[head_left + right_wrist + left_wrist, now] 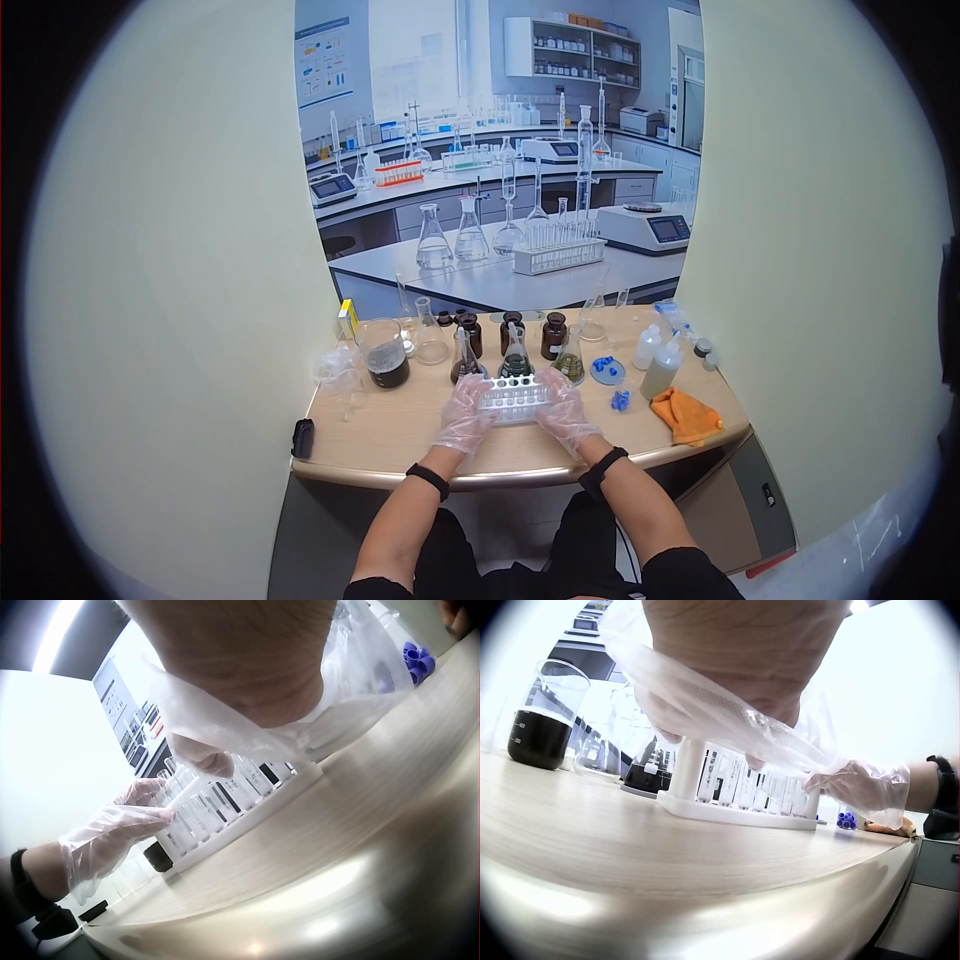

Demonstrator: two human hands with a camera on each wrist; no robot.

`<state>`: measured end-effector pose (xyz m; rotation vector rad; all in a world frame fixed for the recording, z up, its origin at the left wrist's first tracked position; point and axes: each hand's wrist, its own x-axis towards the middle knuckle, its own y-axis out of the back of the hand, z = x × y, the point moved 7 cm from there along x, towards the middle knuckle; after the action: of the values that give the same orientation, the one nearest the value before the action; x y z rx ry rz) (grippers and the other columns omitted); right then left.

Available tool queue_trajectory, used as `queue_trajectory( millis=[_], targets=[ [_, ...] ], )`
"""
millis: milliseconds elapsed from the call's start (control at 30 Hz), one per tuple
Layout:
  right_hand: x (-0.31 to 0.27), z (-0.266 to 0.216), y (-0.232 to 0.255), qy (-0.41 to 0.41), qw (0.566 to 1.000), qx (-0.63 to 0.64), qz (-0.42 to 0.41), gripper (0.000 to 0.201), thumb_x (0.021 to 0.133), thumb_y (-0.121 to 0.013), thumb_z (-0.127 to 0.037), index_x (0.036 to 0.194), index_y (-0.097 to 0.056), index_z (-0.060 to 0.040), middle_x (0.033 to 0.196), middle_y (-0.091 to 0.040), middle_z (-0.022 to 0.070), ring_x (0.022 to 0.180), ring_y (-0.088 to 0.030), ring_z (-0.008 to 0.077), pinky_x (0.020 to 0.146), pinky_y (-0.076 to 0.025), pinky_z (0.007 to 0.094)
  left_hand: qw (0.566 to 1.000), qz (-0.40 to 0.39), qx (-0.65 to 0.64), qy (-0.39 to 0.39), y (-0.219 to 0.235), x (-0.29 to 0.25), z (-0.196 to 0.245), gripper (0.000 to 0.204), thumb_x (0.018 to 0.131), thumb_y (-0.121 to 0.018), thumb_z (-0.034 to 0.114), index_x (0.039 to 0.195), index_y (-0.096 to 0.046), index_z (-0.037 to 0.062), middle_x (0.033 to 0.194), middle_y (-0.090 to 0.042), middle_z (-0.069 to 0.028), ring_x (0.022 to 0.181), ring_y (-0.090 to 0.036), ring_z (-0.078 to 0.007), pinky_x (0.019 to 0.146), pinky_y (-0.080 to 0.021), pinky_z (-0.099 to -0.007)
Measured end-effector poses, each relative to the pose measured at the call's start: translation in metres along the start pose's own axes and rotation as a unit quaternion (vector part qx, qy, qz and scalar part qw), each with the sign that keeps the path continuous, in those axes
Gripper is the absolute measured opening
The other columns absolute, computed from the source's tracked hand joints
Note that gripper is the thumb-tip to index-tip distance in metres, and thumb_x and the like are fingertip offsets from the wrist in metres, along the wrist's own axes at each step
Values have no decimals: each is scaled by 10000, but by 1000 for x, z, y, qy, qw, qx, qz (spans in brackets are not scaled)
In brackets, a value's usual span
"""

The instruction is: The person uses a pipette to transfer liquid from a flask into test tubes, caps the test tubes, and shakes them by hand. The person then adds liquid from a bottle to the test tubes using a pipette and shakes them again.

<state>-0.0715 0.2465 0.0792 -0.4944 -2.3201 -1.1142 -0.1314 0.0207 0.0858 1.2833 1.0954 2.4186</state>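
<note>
A white test tube rack [515,411] holding several clear test tubes [744,789] stands at the front middle of the table. My left hand [463,418], in a clear plastic glove, grips the rack's left end. At its right end, my right hand [565,412], gloved the same way, holds the rack with thumb toward me. In the left wrist view the rack's base [739,816] sits low over the tabletop. Right behind the rack are three conical flasks: one with dark liquid [465,367], a middle one [516,365] and one with greenish liquid [569,367].
A beaker of dark liquid [387,372] and an empty conical flask [431,345] stand left. Brown bottles [554,337] line the back. To the right are blue caps [620,401], a dish [607,371], a plastic bottle [661,372] and an orange cloth [686,417].
</note>
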Motion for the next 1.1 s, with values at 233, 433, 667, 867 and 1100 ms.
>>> queue_trajectory(
  millis=[233,433,667,867,1100],
  targets=[
    [2,-4,3,9,1000,-11,-4,639,699,-757,-176,1318,-641,-69,1433,-589,197,1408,-507,373,1210,-397,452,1000,-2,-13,3,0,0,1,687,732,-901,249,1331,-601,95,1463,-550,-132,1433,-455,-360,1210,-392,-438],
    [1,-4,3,2,1000,-10,1,632,692,-765,-177,1303,-642,-74,1423,-592,202,1393,-515,382,1203,-403,452,1000,-4,-14,3,1,-1,1,685,743,-895,259,1340,-601,96,1476,-543,-131,1445,-448,-353,1213,-388,-434],
    [3,0,2,11,1000,-23,1,666,686,-764,-189,1329,-636,-73,1426,-590,204,1402,-507,388,1205,-400,459,1000,4,1,-8,2,2,3,686,740,-893,262,1329,-576,109,1444,-544,-145,1409,-482,-352,1199,-410,-438],
    [1,0,-1,11,999,-34,-12,722,702,-757,-204,1398,-611,-79,1454,-575,210,1420,-495,389,1215,-387,470,1000,12,-10,-15,2,-1,2,683,728,-902,256,1316,-579,123,1430,-550,-143,1396,-492,-353,1177,-433,-443],
    [0,-1,2,-2,999,-27,-21,750,718,-755,-212,1435,-583,-77,1467,-568,196,1434,-483,368,1233,-368,446,1000,-3,-19,8,3,1,1,654,744,-895,240,1318,-613,100,1464,-552,-136,1431,-466,-353,1205,-402,-432]
  ],
)
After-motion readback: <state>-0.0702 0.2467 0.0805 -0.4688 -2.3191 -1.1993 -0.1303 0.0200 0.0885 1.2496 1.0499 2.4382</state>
